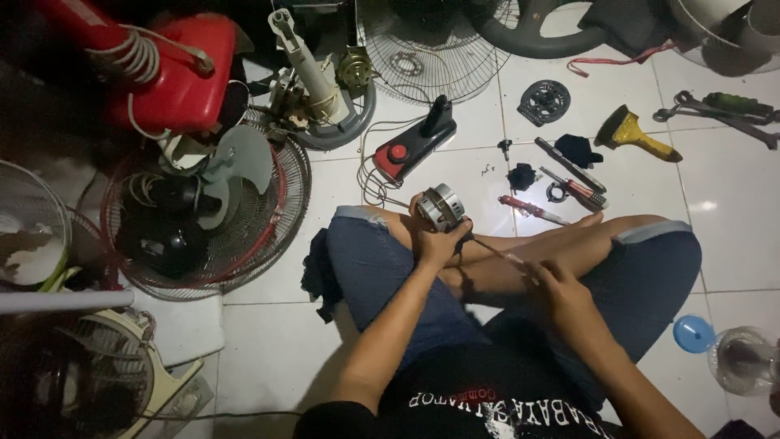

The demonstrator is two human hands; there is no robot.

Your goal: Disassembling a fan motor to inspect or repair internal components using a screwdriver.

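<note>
Person seated cross-legged on the white tiled floor [268,341]. Left hand [439,242] closed around a small fan motor [439,207], held above the left knee. Right hand [561,289] curled shut on the handle of a screwdriver [497,250]; its tip meets the motor's near side. On the floor beyond: a red-handled screwdriver [532,210], a red-and-black switch base [410,142] and a yellow-handled brush [634,134]. A fan grille with blade [244,195] lies left.

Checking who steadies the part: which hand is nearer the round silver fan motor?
Left. The left hand grips the round silver fan motor; the right hand sits apart, lower right, holding a thin tool.
</note>
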